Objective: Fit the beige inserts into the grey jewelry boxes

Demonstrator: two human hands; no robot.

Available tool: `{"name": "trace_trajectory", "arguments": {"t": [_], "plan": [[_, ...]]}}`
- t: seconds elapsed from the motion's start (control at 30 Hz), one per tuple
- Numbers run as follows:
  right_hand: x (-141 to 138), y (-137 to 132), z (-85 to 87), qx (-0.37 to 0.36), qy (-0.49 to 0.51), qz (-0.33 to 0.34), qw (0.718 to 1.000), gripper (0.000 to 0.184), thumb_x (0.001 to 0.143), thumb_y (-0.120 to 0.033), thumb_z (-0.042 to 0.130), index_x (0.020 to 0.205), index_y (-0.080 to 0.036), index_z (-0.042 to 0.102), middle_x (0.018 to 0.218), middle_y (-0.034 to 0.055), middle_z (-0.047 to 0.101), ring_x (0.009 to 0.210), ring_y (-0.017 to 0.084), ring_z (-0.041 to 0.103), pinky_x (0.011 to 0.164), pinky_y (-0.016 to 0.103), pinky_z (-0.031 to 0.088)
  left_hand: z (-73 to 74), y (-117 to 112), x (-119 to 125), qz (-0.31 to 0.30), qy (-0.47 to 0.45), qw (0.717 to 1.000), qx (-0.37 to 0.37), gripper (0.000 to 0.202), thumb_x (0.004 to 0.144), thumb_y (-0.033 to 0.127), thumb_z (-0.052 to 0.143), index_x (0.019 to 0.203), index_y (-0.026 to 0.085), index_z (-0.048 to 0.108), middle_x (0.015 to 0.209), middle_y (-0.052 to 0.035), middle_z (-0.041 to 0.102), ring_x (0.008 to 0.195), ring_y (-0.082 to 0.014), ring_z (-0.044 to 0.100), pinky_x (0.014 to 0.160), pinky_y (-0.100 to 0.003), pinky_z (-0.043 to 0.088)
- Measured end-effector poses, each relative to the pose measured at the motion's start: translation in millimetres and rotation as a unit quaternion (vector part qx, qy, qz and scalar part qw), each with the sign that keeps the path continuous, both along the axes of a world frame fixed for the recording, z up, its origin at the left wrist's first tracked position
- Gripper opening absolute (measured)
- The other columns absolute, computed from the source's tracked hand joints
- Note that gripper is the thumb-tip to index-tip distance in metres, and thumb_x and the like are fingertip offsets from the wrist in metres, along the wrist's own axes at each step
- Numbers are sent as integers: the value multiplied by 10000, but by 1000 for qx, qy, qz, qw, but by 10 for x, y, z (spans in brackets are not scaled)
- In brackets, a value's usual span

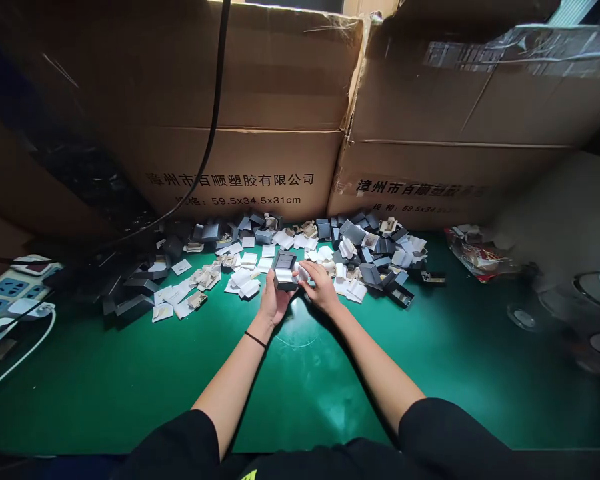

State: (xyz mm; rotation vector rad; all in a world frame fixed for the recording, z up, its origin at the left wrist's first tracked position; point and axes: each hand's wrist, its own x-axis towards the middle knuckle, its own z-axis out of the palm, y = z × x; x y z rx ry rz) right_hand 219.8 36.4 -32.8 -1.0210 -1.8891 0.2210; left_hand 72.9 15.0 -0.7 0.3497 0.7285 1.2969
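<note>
My left hand (274, 300) is wrapped round a small dark grey hinged box (284, 269), held open above the green table (130, 373); a pale insert shows inside it. My right hand (320, 285) is beside the box on its right, fingers curled and pinched on a small white piece (301, 271) at the box's edge. A thin black band circles my left wrist. Both black sleeves show at the bottom of the view.
A heap of small grey boxes (350, 233) and white inserts (243, 280) lies along the back of the table. Two big cardboard cartons (260, 100) stand behind. A power strip (10, 290) with cables is at left, a plastic bag (475, 253) at right.
</note>
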Motion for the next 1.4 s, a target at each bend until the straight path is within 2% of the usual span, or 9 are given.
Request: {"name": "trace_trajectory", "arguments": {"t": [0.27, 0.4, 0.5, 0.6, 0.77, 0.93, 1.03, 1.17, 1.4], "plan": [[36, 22, -23, -58, -14, 8, 998, 457, 777, -189, 593, 1233, -206, 601, 1198, 125, 613, 1141, 238, 574, 1000, 443, 477, -37, 18, 13, -15, 3, 1000, -23, 440, 864, 539, 559, 979, 138, 698, 861, -93, 739, 817, -190, 689, 753, -299, 553], [36, 30, -18, -82, -12, -15, 996, 440, 762, -170, 586, 1200, -187, 612, 1158, 128, 613, 1071, 226, 598, 927, 389, 519, -46, 15, 37, -21, 20, 999, -25, 414, 871, 520, 560, 996, 151, 699, 882, -95, 743, 824, -200, 693, 752, -312, 549], [44, 29, 12, -86, -9, -37, 996, 405, 750, -178, 596, 1154, -182, 623, 1110, 117, 622, 998, 220, 610, 857, 358, 539, -26, 35, 22, 17, 34, 999, 4, 387, 894, 496, 537, 921, 151, 709, 844, -87, 747, 837, -198, 697, 785, -312, 541], [51, 33, 33, -88, -30, -44, 995, 397, 732, -174, 614, 1129, -177, 625, 1090, 115, 627, 985, 222, 607, 860, 363, 530, -20, 79, -19, 65, 52, 996, 44, 417, 889, 505, 543, 889, 126, 717, 855, -105, 747, 849, -191, 697, 829, -297, 527], [11, 17, 32, -95, -48, -13, 994, 400, 750, -177, 609, 1150, -188, 619, 1094, 114, 626, 1021, 221, 594, 871, 354, 522, -59, 102, -26, 48, 64, 993, 90, 484, 787, 553, 654, 963, 106, 716, 953, -117, 740, 925, -219, 688, 847, -315, 530], [-19, -14, 52, -111, -25, -11, 993, 400, 760, -194, 601, 1159, -205, 621, 1091, 103, 624, 996, 208, 598, 852, 338, 527, -55, 73, 36, 32, 63, 997, 43, 423, 857, 502, 597, 962, 107, 707, 967, -110, 734, 931, -201, 685, 835, -304, 538], [-2, -9, 59, -107, -1, -9, 994, 385, 750, -201, 613, 1134, -184, 631, 1072, 102, 627, 953, 203, 604, 809, 328, 537, -33, 72, 55, 23, 21, 1000, -4, 418, 913, 504, 505, 975, 137, 696, 954, -90, 732, 903, -180, 685, 812, -298, 547], [29, 7, 64, -94, 21, 14, 995, 377, 782, -241, 624, 1145, -142, 625, 1086, 121, 621, 970, 210, 602, 786, 320, 539, -27, 75, 59, -1, -30, 998, -51, 423, 913, 525, 489, 1012, 164, 685, 955, -81, 729, 912, -174, 680, 796, -283, 554], [45, 7, 65, -106, 29, 31, 993, 396, 789, -235, 621, 1178, -163, 613, 1115, 119, 612, 982, 210, 603, 813, 327, 540, -15, 87, 16, -22, -19, 999, -24, 417, 912, 511, 502, 1007, 150, 687, 999, -87, 725, 953, -171, 677, 854, -277, 540]]}}
